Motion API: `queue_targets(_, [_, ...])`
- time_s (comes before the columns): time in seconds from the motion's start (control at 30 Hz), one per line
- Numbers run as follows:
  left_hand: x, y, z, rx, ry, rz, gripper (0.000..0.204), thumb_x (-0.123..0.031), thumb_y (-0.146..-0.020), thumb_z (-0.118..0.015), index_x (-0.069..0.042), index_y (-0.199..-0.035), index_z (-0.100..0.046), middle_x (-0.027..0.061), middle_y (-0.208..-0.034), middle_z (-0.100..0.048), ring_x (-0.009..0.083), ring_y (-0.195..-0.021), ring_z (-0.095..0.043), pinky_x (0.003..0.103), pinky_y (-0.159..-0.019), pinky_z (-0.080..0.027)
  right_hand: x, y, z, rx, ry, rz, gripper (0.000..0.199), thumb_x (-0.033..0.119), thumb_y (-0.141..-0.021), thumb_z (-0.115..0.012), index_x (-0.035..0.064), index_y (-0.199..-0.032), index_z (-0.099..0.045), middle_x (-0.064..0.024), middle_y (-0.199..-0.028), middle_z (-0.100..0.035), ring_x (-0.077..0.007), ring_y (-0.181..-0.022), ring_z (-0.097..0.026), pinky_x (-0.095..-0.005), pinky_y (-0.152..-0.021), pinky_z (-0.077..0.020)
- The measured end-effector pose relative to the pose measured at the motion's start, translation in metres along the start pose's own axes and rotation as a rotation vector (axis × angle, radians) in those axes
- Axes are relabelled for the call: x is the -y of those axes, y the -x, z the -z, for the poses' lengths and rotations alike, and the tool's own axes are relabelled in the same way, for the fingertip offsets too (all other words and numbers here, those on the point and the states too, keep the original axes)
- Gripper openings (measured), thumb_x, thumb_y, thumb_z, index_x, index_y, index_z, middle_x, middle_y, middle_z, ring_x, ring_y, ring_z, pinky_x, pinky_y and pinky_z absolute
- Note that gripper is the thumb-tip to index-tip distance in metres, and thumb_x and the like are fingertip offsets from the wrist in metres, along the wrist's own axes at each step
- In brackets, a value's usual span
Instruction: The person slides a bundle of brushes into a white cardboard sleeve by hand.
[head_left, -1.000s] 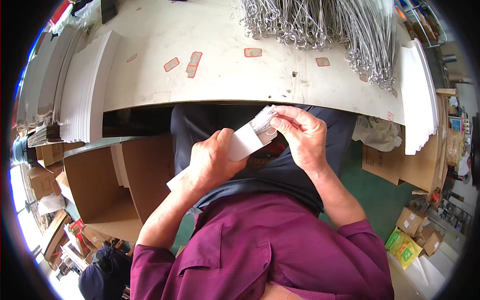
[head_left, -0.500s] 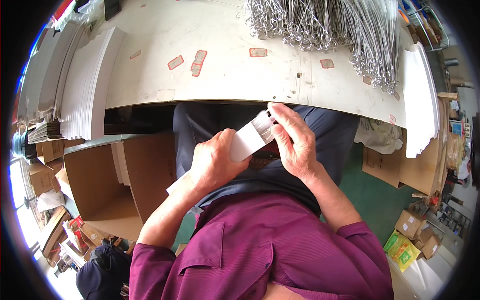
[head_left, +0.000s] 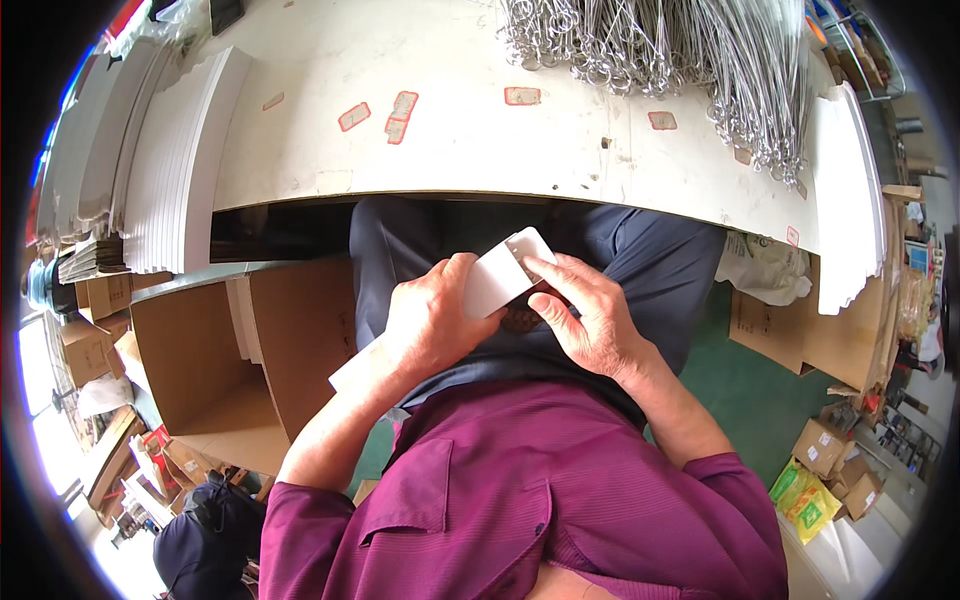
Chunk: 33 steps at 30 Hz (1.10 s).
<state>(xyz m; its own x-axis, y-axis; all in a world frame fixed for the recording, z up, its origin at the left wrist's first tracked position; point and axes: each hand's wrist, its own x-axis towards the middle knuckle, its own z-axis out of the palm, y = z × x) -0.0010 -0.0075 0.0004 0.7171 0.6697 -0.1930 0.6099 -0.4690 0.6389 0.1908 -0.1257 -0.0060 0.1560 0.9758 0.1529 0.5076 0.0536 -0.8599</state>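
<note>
Our left hand (head_left: 432, 312) wraps the white box (head_left: 490, 286) above our lap (head_left: 650, 250); our right hand (head_left: 590, 318), part-open and seemingly empty, touches its not-yet-closed end; unboxed wires (head_left: 745, 90) lie on the table (head_left: 300, 155).

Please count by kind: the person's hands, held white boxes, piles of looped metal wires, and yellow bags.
Left hand, right hand: 2
Held white box: 1
Pile of looped metal wires: 1
Yellow bag: 1
Total: 5
</note>
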Motion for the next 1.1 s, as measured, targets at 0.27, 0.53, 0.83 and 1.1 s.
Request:
queue_targets(0.27, [-0.015, 0.001, -0.006, 0.007, 0.099, -0.028, 0.072, -0.026, -0.076, -0.087, -0.006, -0.136, -0.053, 0.0204, -0.117, -0.070, 0.0365, -0.104, -0.072, 0.043, -0.086, -0.060, -0.012, 0.004, 0.008, 0.091, -0.453, -0.268, 0.023, 0.002, -0.101, -0.060, -0.0035, -0.121, -0.069, -0.0159, -0.100, -0.074, -0.0203, -0.087, -0.073, -0.0308, -0.076, -0.0585])
queue_targets(0.53, [-0.025, 0.002, -0.018, -0.049, 0.227, 0.059, 0.075, -0.024, -0.079, -0.087, -0.012, -0.142, -0.049, 0.0193, -0.122, -0.069, 0.0376, -0.108, -0.071, 0.043, -0.090, -0.059, 0.003, 0.000, -0.005, -0.101, -0.552, -0.439, 0.027, 0.002, -0.101, -0.063, -0.0022, -0.127, -0.065, -0.0110, -0.096, -0.076, -0.0130, -0.084, -0.072, -0.0300, -0.073, -0.0600])
queue_targets(0.83, [-0.021, 0.005, -0.025, -0.094, 0.215, 0.012, 0.069, -0.018, -0.079, -0.086, -0.012, -0.139, -0.052, 0.0161, -0.123, -0.068, 0.0354, -0.106, -0.071, 0.043, -0.087, -0.060, 0.000, 0.001, -0.013, -0.142, -0.054, -0.111, 0.021, 0.006, -0.098, -0.068, -0.0033, -0.116, -0.070, -0.0168, -0.084, -0.073, -0.0204, -0.069, -0.072, -0.0324, -0.062, -0.0562])
queue_targets(1.1, [-0.014, 0.006, -0.030, -0.059, 0.194, -0.041, 0.057, -0.017, -0.078, -0.084, -0.013, -0.128, -0.056, 0.0147, -0.116, -0.069, 0.0378, -0.099, -0.072, 0.044, -0.082, -0.060, 0.002, 0.004, -0.014, -0.072, -0.378, -0.395, 0.027, 0.019, -0.106, -0.061, -0.0051, -0.108, -0.074, -0.0119, -0.075, -0.071, -0.0118, -0.062, -0.064, -0.0278, -0.057, -0.0512])
